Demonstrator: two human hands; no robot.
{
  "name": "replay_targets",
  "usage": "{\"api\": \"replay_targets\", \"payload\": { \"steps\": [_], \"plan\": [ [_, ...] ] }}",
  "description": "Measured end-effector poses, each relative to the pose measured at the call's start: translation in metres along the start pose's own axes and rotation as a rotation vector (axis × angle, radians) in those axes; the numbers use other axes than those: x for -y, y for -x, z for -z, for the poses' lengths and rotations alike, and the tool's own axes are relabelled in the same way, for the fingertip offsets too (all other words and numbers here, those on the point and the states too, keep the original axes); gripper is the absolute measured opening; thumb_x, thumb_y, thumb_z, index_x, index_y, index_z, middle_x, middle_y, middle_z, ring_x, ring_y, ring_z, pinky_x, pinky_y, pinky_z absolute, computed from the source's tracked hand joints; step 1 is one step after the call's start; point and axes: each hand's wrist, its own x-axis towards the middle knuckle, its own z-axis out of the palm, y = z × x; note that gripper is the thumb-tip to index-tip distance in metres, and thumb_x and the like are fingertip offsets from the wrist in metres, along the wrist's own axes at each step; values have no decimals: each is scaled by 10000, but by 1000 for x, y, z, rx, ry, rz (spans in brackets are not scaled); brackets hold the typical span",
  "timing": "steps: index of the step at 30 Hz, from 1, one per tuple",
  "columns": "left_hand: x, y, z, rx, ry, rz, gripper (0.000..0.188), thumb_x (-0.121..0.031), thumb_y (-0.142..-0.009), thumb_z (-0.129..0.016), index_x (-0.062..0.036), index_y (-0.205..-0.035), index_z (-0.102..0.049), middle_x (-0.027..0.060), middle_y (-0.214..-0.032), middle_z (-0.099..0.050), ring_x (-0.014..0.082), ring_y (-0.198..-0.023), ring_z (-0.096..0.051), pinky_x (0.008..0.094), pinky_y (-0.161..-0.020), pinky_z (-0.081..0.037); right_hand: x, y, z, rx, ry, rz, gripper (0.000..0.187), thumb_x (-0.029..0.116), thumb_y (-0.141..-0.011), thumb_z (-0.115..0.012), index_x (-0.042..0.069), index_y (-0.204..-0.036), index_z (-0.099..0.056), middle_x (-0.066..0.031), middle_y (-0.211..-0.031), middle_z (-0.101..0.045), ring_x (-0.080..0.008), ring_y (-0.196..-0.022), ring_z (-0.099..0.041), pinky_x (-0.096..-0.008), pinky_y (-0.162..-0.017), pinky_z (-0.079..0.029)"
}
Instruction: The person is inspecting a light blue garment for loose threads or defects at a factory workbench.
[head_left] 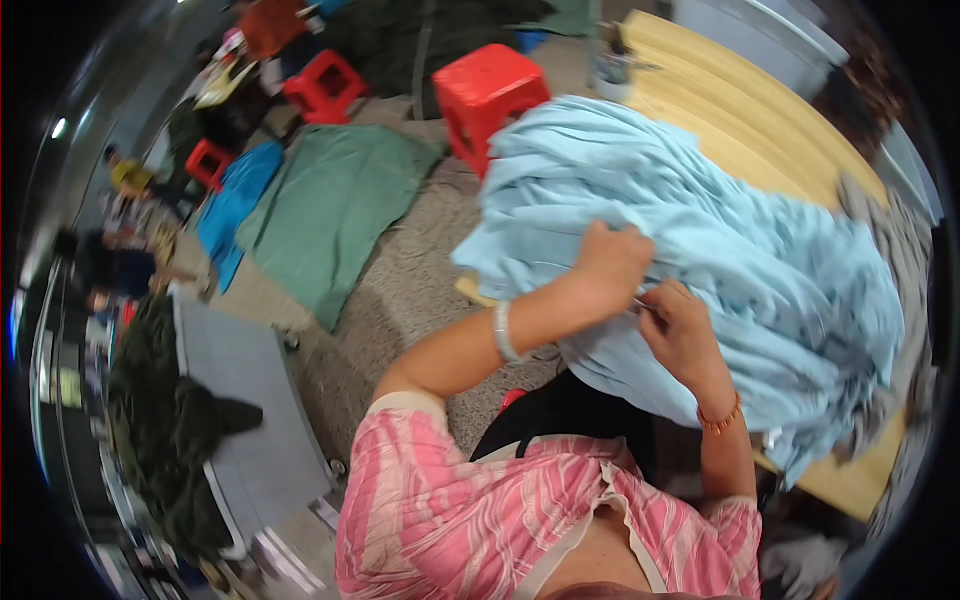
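Pale blue cloth [720, 250], heaped and creased, covers the near edge of a yellow wooden table [740, 120]. Garment worn by the person: pink-and-white stripes [450, 510] with cream trim. Left wrist: white bangle [503, 333]; right wrist: orange bead bracelet [720, 418]. Beyond the table's far-left corner: red plastic stool [485, 95]; green cloth [330, 210] and bright blue cloth [235, 205] on grey speckled floor [410, 280].

No packages, labels, signs, screens.
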Motion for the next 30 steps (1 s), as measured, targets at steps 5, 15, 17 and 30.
{"api": "replay_targets", "payload": {
  "steps": [5,15,17,30],
  "plan": [
    [-4,5,1,-67,254,124,90,-123,-728,-610,-35,-741,-594,128,-787,-627,299,-721,-607,416,-678,-430,3,-1,-6,-61,1,30,122,-86,-737,-594,-22,-831,-550,-104,-730,-521,-203,-571,-498,-298,-529,-415],
    [12,7,11,182,1136,420,138,-125,-755,-642,9,-722,-635,20,-651,-597,84,-596,-523,252,-521,-426,5,-3,-14,-325,18,9,189,-98,-764,-610,-18,-931,-571,-84,-775,-552,-157,-573,-530,-266,-506,-436],
    [13,8,11,174,1119,434,137,-124,-754,-642,10,-724,-636,21,-651,-598,85,-597,-526,253,-522,-426,5,-4,-14,-301,78,60,199,-97,-765,-607,-22,-947,-574,-89,-777,-549,-161,-574,-531,-263,-505,-437],
    [17,22,9,-18,785,-25,222,-118,-748,-633,25,-915,-609,141,-862,-642,249,-765,-618,345,-688,-480,-3,-7,-11,-235,217,137,219,-75,-767,-595,-22,-979,-582,-115,-757,-515,-206,-569,-509,-305,-514,-423]
  ]
}}
